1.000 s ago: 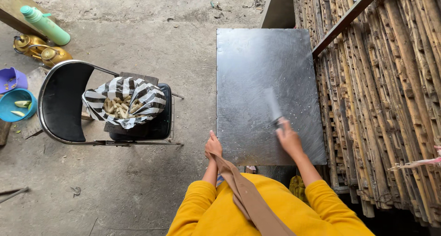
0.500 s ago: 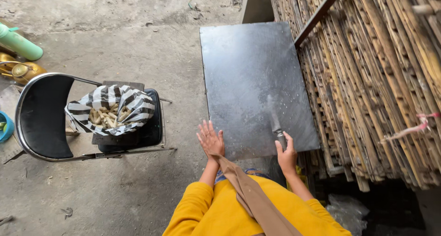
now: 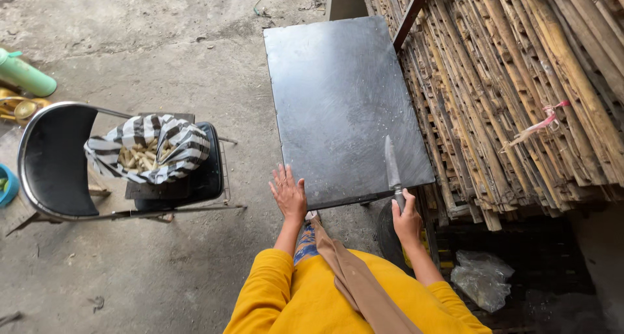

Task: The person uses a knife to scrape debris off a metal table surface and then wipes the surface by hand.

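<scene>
1. the knife [image 3: 392, 168] is lying blade-forward on the near right corner of the dark tabletop [image 3: 338, 93], its handle being gripped by the closed right hand [image 3: 407, 220].
2. the left hand [image 3: 288, 194] is hovering open and empty, fingers spread, at the table's near edge.
3. the tabletop is holding nothing to cut, so the knife looks ready but idle.
4. a striped bag [image 3: 153, 149] of pale cut pieces is sitting on the chair [image 3: 58, 162] to the left; bamboo poles [image 3: 520, 93] are crowding the table's right side.

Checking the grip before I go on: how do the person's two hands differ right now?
The right hand is closed around a knife handle, its blade lying on the black table; the left hand is open, fingers spread, holding nothing. The left hand sits at the table's near-left edge, the right at its near-right corner. Both wear yellow sleeves.
</scene>
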